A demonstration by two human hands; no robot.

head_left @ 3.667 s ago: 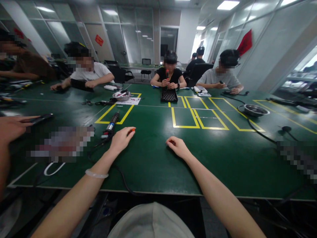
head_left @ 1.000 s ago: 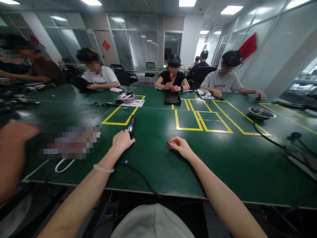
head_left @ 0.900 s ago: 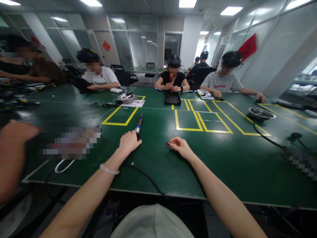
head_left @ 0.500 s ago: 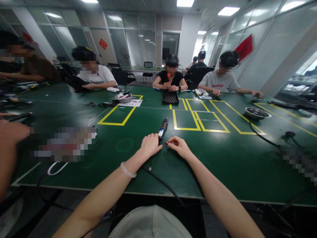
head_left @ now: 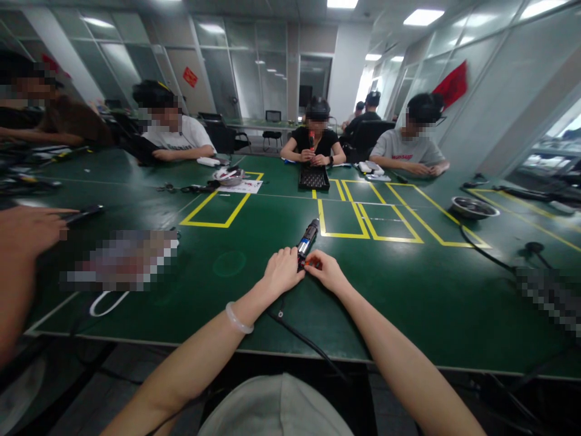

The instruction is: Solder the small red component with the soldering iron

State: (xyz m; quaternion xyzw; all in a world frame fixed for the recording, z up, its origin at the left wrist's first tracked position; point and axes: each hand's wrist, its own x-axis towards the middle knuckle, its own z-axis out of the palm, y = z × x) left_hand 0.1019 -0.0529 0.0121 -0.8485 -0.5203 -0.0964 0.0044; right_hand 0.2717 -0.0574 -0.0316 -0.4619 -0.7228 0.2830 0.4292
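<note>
Black tool [head_left: 308, 238] sits over the green table [head_left: 254, 297], nose pointing away from the person, rear end between both hands. Left hand [head_left: 284, 270] is curled round that rear end, likely to stop it rolling. Right hand [head_left: 330, 272]: thumb and finger pinched together on a small orange-red part [head_left: 316, 263], right beside the rear, presumably for fine control. Contact with tool hidden, can't tell. Cable [head_left: 308, 342] trails to near edge.

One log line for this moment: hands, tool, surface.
left hand: gripping black tool | right hand: pinching small red piece at tool's near end | tool: tip pointing away | surface: green table
</note>
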